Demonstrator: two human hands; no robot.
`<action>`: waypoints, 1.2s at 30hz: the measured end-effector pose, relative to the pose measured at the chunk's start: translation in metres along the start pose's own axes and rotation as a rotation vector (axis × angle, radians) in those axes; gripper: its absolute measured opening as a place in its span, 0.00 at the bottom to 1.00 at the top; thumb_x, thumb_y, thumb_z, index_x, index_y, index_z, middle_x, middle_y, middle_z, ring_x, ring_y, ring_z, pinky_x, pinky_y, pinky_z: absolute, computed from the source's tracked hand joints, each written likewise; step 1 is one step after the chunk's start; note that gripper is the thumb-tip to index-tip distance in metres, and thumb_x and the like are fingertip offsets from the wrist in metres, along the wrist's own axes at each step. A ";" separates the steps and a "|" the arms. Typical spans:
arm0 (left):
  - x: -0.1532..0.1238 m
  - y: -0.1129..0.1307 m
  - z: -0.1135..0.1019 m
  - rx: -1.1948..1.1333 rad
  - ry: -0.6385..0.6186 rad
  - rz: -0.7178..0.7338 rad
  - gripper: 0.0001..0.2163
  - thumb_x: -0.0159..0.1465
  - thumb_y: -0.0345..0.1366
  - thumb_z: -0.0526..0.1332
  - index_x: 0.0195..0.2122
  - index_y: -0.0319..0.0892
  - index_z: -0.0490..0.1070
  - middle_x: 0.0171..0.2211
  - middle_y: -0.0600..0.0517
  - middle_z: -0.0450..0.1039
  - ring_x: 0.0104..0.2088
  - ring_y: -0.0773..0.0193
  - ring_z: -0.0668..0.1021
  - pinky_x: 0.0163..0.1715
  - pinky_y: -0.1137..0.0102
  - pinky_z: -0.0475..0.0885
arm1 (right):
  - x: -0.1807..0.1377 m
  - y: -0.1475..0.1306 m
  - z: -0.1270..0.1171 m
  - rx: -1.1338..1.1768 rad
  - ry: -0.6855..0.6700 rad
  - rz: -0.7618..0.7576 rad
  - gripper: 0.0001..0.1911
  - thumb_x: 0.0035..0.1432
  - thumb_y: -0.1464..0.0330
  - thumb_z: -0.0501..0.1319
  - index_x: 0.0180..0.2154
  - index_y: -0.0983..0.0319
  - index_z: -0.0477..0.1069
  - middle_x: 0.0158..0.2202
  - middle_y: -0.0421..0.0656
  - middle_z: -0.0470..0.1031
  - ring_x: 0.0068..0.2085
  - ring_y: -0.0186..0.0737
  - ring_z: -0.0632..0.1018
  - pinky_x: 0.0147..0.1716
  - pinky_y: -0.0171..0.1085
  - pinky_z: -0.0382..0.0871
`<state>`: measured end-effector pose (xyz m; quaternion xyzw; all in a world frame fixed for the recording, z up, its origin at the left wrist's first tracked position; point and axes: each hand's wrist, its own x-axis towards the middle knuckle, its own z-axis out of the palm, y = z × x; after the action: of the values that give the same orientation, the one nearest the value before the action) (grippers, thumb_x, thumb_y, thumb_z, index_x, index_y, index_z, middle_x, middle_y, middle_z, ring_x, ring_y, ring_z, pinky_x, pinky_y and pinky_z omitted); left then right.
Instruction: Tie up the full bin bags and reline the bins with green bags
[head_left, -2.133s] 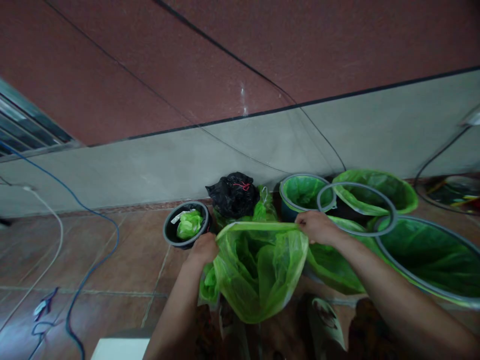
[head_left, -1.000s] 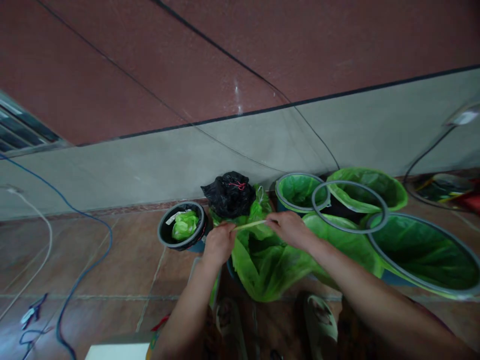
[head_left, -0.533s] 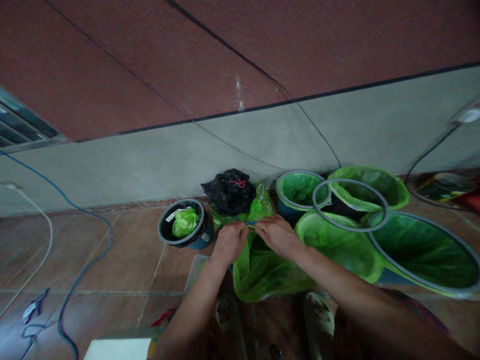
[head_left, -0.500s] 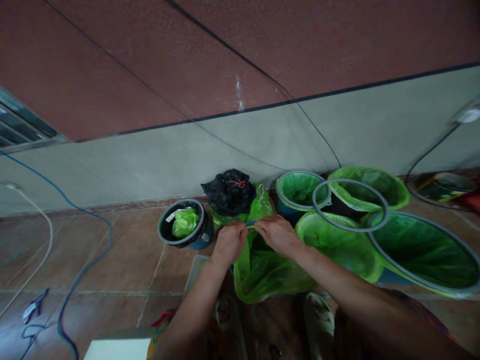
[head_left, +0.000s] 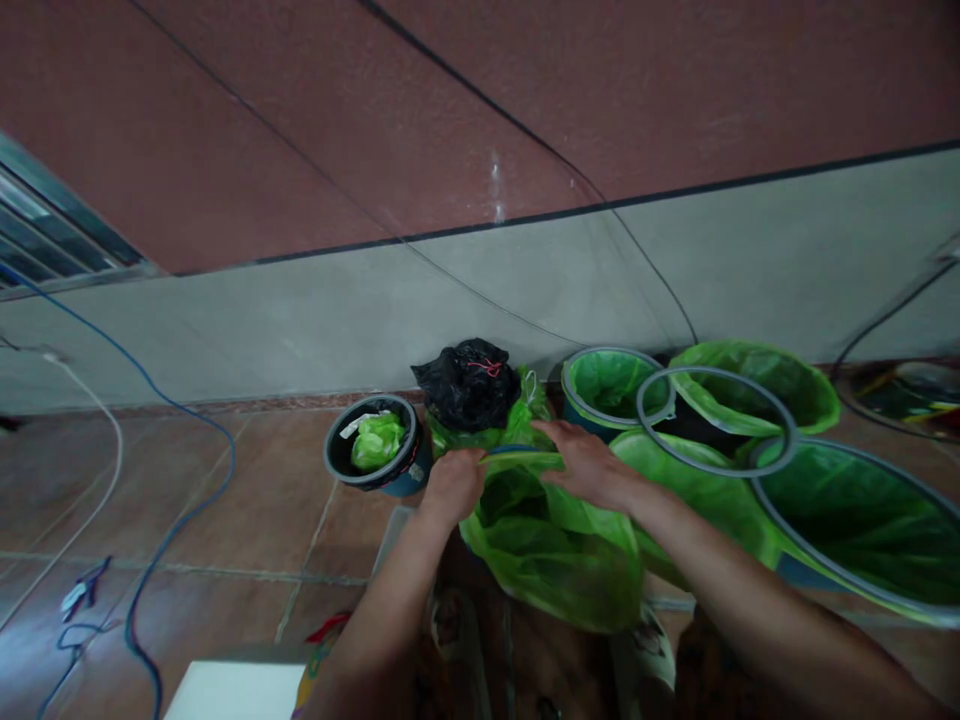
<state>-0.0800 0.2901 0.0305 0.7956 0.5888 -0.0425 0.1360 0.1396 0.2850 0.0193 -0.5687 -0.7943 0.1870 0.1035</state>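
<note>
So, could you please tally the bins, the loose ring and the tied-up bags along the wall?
Bins with green liners: 4
Small dark bin: 1
Loose grey ring: 1
Tied black bag: 1
Total: 7

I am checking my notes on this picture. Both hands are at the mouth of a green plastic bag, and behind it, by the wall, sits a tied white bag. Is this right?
Not quite: the head view shows that the tied bag by the wall is black, not white. The rest holds: the left hand and right hand are both at the mouth of the green plastic bag.
</note>
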 end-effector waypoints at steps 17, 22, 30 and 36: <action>0.001 -0.022 0.004 0.143 0.022 -0.134 0.16 0.70 0.33 0.47 0.45 0.38 0.75 0.40 0.41 0.79 0.46 0.53 0.81 0.45 0.63 0.74 | -0.003 0.008 -0.030 -0.179 -0.163 0.250 0.19 0.67 0.66 0.49 0.35 0.61 0.78 0.37 0.47 0.81 0.39 0.42 0.79 0.33 0.35 0.61; 0.001 -0.029 0.002 0.124 0.035 -0.186 0.16 0.69 0.31 0.47 0.43 0.37 0.76 0.41 0.40 0.79 0.46 0.54 0.80 0.47 0.64 0.73 | -0.009 0.029 -0.031 -0.130 -0.274 0.251 0.15 0.63 0.69 0.54 0.35 0.63 0.80 0.37 0.48 0.81 0.40 0.43 0.79 0.35 0.36 0.64; 0.002 -0.003 0.002 -0.031 0.084 0.004 0.16 0.68 0.29 0.49 0.45 0.40 0.76 0.40 0.44 0.80 0.44 0.58 0.81 0.47 0.67 0.72 | -0.004 -0.019 0.006 0.024 0.102 -0.055 0.38 0.52 0.65 0.67 0.63 0.62 0.62 0.60 0.51 0.69 0.59 0.50 0.70 0.57 0.44 0.63; 0.001 0.007 0.006 -0.155 0.166 0.021 0.14 0.66 0.30 0.54 0.49 0.42 0.74 0.42 0.46 0.81 0.43 0.60 0.81 0.46 0.70 0.72 | 0.004 -0.039 0.017 -0.027 0.155 -0.034 0.12 0.64 0.71 0.54 0.40 0.60 0.77 0.39 0.45 0.79 0.43 0.40 0.77 0.45 0.35 0.66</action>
<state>-0.0728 0.2880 0.0256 0.7896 0.5912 0.0707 0.1482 0.0984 0.2748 0.0195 -0.5693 -0.7958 0.1301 0.1603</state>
